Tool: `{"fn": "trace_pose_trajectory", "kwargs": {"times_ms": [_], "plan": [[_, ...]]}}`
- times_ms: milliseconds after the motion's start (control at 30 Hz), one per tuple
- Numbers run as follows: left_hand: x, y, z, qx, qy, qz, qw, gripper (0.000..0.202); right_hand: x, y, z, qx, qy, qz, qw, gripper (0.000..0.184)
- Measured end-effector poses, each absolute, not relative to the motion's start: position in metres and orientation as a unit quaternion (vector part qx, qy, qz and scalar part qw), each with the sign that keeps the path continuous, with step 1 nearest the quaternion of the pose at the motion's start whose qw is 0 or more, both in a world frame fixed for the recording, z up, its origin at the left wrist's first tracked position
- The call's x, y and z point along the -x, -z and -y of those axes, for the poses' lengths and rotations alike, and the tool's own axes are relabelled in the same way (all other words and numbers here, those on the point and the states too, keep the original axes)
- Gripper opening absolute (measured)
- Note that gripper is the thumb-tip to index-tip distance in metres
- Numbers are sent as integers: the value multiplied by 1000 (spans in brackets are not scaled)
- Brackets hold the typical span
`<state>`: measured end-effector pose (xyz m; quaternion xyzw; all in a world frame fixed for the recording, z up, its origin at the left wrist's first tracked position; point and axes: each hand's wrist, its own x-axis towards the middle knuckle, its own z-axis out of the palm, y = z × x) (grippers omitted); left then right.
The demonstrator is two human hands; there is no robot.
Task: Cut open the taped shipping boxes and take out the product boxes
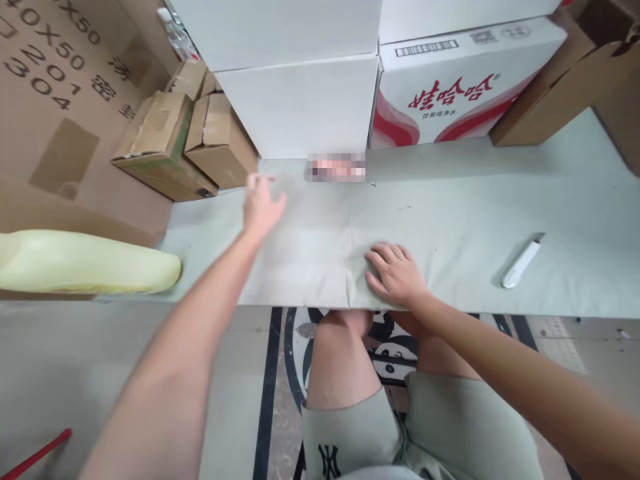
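My left hand [262,205] is stretched out over the pale cloth-covered table, slightly blurred, with thumb and fingers apart and nothing visible in it. It is nearest to the front corner of a small brown cardboard box [220,143]; whether a fingertip touches the box I cannot tell. Palm down near the table's front edge, my right hand [397,273] rests on the cloth [320,260] with its fingers spread. On the right lies a white utility knife [523,263] with its blade tip showing. A pixelated reddish item [337,168] sits against the white boxes.
White cartons [300,107] and a red-and-white water carton [455,87] line the back. More cardboard boxes [160,143] stand at left beside a large printed carton [65,120]. A pale yellow bottle [90,263] lies at the left edge. An open carton [560,93] stands at right.
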<state>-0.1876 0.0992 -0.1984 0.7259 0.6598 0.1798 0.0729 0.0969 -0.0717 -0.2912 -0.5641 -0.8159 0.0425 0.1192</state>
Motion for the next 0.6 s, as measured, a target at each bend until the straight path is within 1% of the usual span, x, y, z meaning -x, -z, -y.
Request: {"fn": "trace_pose_trajectory", "kwargs": {"times_ms": [100,200,267,367,467,600], "plan": [[237,156,-157,-690,-167,-705,12,49,-97,294,74,560,-30,819,124,40],[271,134,-195,-671,-115,-732,-28,64,-97,296,73,558,-19,819,135,38],[285,132,-213,-663,-71,-745,-32,70,-96,296,72,553,-8,821,143,36],[298,137,-232,-650,-19,-759,-30,72,-96,295,71,546,8,824,153,36],[306,140,-241,-636,1,-771,-42,75,-96,295,71,546,10,824,151,36],[309,131,-235,-655,30,-753,-61,80,-97,295,71,545,8,825,149,36]]}}
